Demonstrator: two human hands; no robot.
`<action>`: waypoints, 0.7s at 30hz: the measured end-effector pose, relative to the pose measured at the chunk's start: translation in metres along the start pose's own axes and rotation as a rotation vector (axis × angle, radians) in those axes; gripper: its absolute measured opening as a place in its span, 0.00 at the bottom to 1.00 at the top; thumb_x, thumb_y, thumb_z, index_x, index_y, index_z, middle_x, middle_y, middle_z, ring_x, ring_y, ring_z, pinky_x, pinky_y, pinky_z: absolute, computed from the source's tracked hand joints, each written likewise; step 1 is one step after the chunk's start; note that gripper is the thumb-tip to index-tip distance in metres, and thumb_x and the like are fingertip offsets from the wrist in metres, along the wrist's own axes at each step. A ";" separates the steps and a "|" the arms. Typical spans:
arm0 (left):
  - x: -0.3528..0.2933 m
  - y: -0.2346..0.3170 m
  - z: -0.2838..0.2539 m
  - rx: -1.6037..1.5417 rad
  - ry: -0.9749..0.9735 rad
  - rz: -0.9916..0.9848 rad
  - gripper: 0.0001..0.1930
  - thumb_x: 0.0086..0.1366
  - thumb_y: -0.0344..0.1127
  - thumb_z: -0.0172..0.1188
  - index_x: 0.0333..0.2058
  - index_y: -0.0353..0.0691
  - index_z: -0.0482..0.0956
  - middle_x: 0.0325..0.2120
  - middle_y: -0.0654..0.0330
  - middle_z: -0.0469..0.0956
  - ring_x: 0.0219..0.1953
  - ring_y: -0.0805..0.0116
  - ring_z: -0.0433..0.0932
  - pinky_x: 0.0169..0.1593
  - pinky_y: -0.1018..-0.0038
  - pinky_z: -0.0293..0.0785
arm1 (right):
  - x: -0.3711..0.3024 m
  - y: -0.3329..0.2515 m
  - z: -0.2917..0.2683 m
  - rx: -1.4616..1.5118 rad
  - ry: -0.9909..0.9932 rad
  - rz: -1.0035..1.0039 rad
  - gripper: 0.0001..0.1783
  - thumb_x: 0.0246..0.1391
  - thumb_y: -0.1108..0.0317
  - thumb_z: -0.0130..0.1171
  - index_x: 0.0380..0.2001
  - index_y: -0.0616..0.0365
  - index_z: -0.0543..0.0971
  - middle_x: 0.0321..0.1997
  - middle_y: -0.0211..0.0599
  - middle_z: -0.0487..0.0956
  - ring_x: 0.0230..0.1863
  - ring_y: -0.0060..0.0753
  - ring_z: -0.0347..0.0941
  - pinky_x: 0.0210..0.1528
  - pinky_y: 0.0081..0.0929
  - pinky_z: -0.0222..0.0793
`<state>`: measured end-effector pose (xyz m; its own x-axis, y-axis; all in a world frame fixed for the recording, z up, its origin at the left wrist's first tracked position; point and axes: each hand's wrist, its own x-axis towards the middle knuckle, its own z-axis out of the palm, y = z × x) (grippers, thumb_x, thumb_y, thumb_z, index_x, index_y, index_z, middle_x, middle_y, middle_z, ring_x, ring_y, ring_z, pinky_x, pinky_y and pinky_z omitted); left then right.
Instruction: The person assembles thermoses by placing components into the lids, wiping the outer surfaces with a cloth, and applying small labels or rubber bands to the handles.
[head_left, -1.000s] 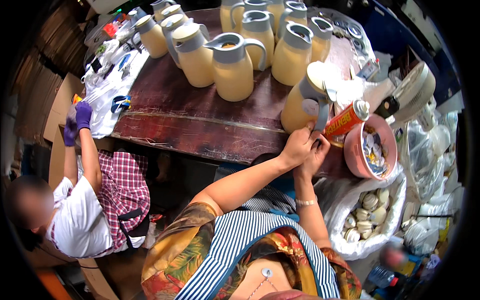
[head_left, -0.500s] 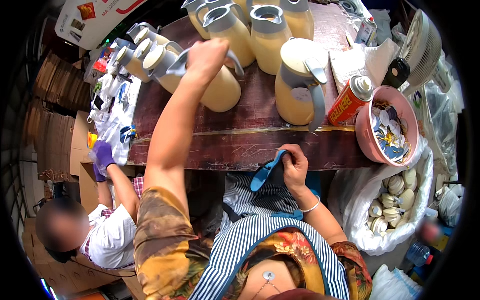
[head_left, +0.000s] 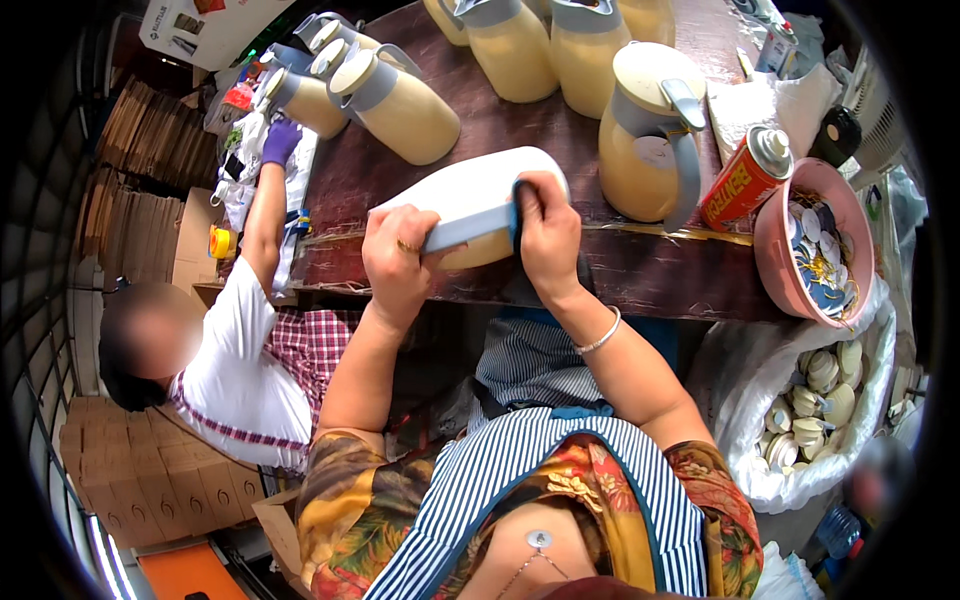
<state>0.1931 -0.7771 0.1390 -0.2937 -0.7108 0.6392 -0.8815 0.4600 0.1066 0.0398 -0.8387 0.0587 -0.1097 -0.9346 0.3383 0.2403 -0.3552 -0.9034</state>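
Note:
A cream jug [head_left: 470, 190] lies tilted on its side between my hands, above the table's near edge. My left hand [head_left: 398, 250] is closed round one end of its grey handle [head_left: 475, 226]. Against the jug's other end, my right hand [head_left: 548, 235] pinches a dark cloth with blue trim [head_left: 517, 212]. The jug's mouth is hard to make out behind my left hand. Just beyond it stands a cream jug with a lid and grey handle [head_left: 635, 150]. To the left, a lidded cream jug [head_left: 410, 115] rests beside several similar ones.
More jugs [head_left: 512, 60] stand at the back of the dark red table [head_left: 350, 275]. On the right are a red spray can [head_left: 745, 178], a pink bucket [head_left: 775, 245] of discs and a white sack [head_left: 740, 440] of lids. A co-worker's purple-gloved hand [head_left: 281, 141] reaches toward the left-hand jugs.
My left hand has brought a jug from the far left of the table toward me. My right hand has raised the cloth onto it. The co-worker's gloved hand has reached farther forward.

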 end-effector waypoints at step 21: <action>0.124 -0.012 0.000 -0.104 -0.978 0.242 0.20 0.53 0.43 0.67 0.43 0.42 0.75 0.38 0.58 0.75 0.48 0.60 0.75 0.51 0.64 0.72 | 0.015 0.023 -0.077 0.305 0.060 0.624 0.10 0.68 0.68 0.44 0.37 0.58 0.75 0.25 0.32 0.77 0.23 0.19 0.69 0.23 0.18 0.64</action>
<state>0.1676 -0.8705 0.2167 -0.6756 -0.6947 -0.2468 -0.7350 0.6607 0.1522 -0.0306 -0.8595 0.0227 0.0859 -0.9662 -0.2432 0.5349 0.2506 -0.8069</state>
